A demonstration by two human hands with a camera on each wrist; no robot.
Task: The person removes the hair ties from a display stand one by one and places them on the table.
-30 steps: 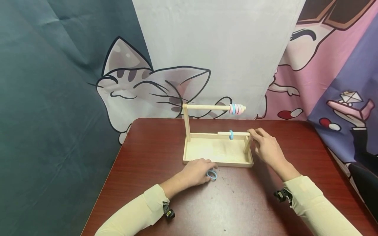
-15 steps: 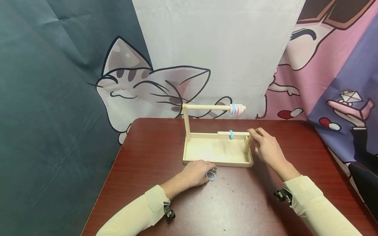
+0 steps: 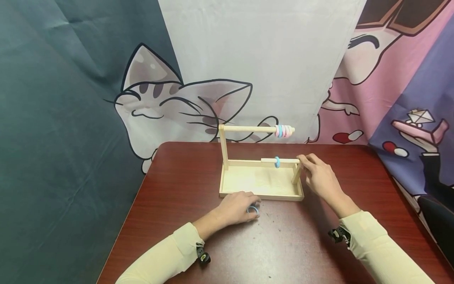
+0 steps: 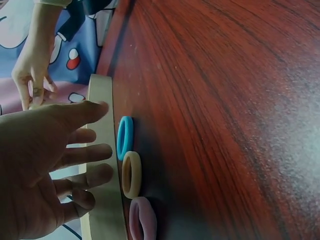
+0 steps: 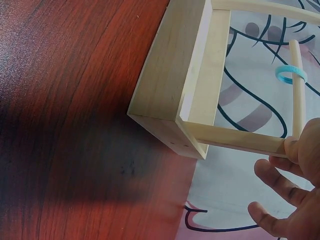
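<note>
My left hand hovers in front of a wooden stand, its fingers loosely spread in the left wrist view. A blue hair tie stands on edge beside its fingertips, against the stand's front. Below it in that view come a beige hair tie and a pink hair tie, both hidden by the hand in the head view. My right hand pinches the stand at the outer end of its lower bar. Another blue hair tie hangs on this bar.
The stand's upper bar carries several pink, blue and white hair ties near its free end. A shallow tray forms the base. All this is on a reddish-brown table with a printed cloth behind it.
My left thumb has stretched out to the right, below the blue hair tie, which has shifted slightly left. The right hand keeps its hold on the stand.
</note>
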